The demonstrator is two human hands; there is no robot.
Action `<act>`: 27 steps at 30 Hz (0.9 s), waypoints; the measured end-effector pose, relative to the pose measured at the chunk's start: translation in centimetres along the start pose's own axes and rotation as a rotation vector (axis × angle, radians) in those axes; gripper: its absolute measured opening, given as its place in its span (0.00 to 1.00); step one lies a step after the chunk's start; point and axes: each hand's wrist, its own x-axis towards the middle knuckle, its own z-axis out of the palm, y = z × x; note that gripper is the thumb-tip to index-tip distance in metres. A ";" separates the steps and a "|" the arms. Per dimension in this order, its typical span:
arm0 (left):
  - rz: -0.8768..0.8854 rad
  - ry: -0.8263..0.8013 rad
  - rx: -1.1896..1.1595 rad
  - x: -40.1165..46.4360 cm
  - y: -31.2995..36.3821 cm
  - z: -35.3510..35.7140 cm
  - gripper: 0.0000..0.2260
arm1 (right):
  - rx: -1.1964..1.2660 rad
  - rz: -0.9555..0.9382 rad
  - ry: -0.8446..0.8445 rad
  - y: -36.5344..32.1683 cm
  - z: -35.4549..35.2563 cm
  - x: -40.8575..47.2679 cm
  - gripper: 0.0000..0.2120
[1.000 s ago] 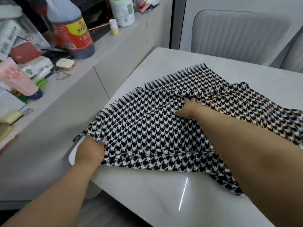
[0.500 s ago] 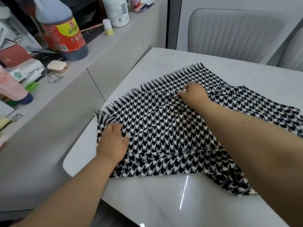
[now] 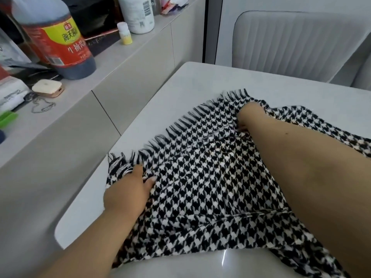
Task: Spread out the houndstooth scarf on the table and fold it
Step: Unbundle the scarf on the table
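Note:
The black-and-white houndstooth scarf (image 3: pixel 200 177) lies on the white table (image 3: pixel 200 81), wrinkled, with its fringed edge running along the left side. My left hand (image 3: pixel 128 193) rests on the scarf's near-left corner, its fingers closed on the bunched fringe there. Farther back, my right hand (image 3: pixel 249 117) is curled into the cloth just below the far fringe, and creases radiate from it. My right forearm covers much of the scarf's right part. The scarf trails off to the right and toward the table's near edge.
A grey counter (image 3: pixel 120 63) runs along the left of the table, carrying a large dark sauce bottle (image 3: pixel 58 43), a white bottle (image 3: pixel 138 13), a small yellow bottle (image 3: pixel 124 33) and a cream case (image 3: pixel 47 88). A padded chair (image 3: pixel 291 41) stands behind the table.
My right hand has slid farther back along the scarf toward the far fringe. My left hand let go of the corner at the table's edge, moved inward, and now holds the bunched corner.

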 end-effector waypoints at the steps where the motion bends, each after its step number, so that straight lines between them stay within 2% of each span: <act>1: 0.003 0.011 0.008 -0.2 -0.3 0.0 0.19 | 0.020 -0.081 0.038 -0.7 -0.3 0.7 0.11; 2: 0.006 0.028 0.011 -0.5 -0.6 0.0 0.17 | 0.118 -0.134 0.080 -1.5 -0.6 0.9 0.11; 4: 0.001 0.102 -0.009 -0.8 -1.0 0.0 0.14 | 0.544 -0.264 0.249 -3.9 -0.8 1.0 0.05; 5: -0.018 0.149 -0.035 -0.7 -1.2 0.1 0.13 | 0.710 -0.349 0.268 -5.5 -1.0 0.5 0.03; 6: -0.049 0.186 -0.068 -0.6 -1.4 0.0 0.12 | 0.807 -0.445 0.212 -6.9 -1.1 -0.2 0.04; 7: -0.088 0.206 -0.093 -0.5 -1.5 -0.2 0.12 | 0.863 -0.547 0.107 -8.1 -1.0 -0.9 0.11; 9: -0.149 0.242 -0.103 -0.3 -1.5 -0.4 0.11 | 0.743 -0.638 -0.086 -9.1 -0.2 -2.8 0.28; 10: -0.154 0.257 -0.094 -0.4 -1.3 -0.4 0.13 | 0.643 -0.646 -0.131 -9.0 0.3 -3.5 0.31; 12: -0.062 0.299 -0.074 -0.7 -0.9 -0.4 0.16 | 0.553 -0.606 -0.067 -8.3 1.8 -4.8 0.30; 14: 0.105 0.326 -0.025 -0.9 -0.7 -0.3 0.17 | 0.405 -0.542 0.106 -7.5 3.2 -6.3 0.28; 15: 0.161 0.265 0.003 -0.9 -0.5 -0.2 0.18 | 0.312 -0.527 0.153 -7.1 4.0 -7.0 0.29; 16: 0.181 0.182 0.028 -0.9 -0.5 -0.1 0.21 | 0.225 -0.536 0.130 -6.7 4.7 -7.6 0.31; 19: 0.085 -0.080 0.083 -0.8 -1.5 0.0 0.30 | -0.009 -0.580 -0.043 -5.1 6.3 -8.8 0.37; 22: -0.019 -0.215 0.122 -0.7 -3.4 -0.5 0.31 | 0.149 -0.580 -0.047 -3.5 5.1 -11.4 0.36; 24: -0.016 -0.158 0.137 -1.1 -4.0 -1.5 0.29 | 0.219 -0.632 0.028 -2.1 3.9 -14.2 0.32; 26: 0.145 0.004 0.100 -2.0 -3.2 -2.5 0.27 | 0.194 -0.704 0.042 0.2 3.0 -17.4 0.25; 27: 0.255 0.035 0.037 -2.6 -2.4 -2.8 0.26 | 0.149 -0.741 0.018 1.6 2.6 -19.0 0.23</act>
